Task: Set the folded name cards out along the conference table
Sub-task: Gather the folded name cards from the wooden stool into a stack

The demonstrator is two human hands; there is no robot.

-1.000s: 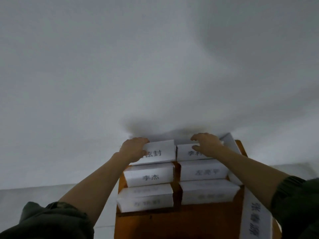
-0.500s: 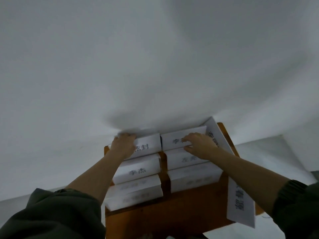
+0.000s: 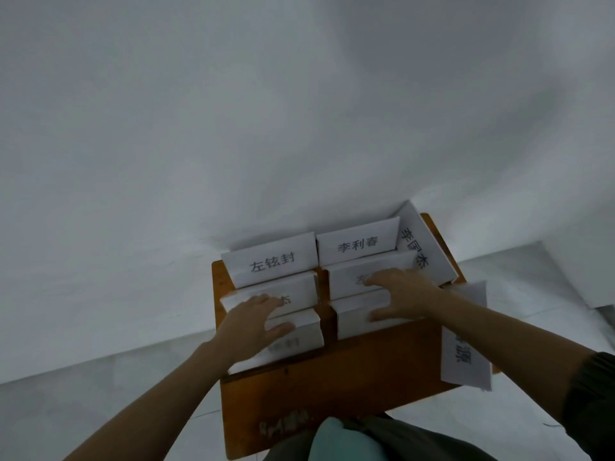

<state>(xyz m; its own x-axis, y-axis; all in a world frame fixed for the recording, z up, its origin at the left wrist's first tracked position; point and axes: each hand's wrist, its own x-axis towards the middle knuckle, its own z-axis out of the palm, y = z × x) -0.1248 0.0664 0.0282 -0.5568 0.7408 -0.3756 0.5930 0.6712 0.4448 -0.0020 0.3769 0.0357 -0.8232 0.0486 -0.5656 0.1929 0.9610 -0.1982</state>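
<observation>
Now I am resting the left hand [image 3: 253, 324] and right hand [image 3: 402, 294] on the folded name cards [image 3: 273, 262], fingers [image 3: 263, 302] spread. The cards are lying under and just beyond the fingers, on the wooden surface [image 3: 366, 377].

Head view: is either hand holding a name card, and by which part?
Nothing held. The left hand lies flat, fingers straight, on the white folded paper name cards of the left column; the right hand rests likewise on the right column.
</observation>
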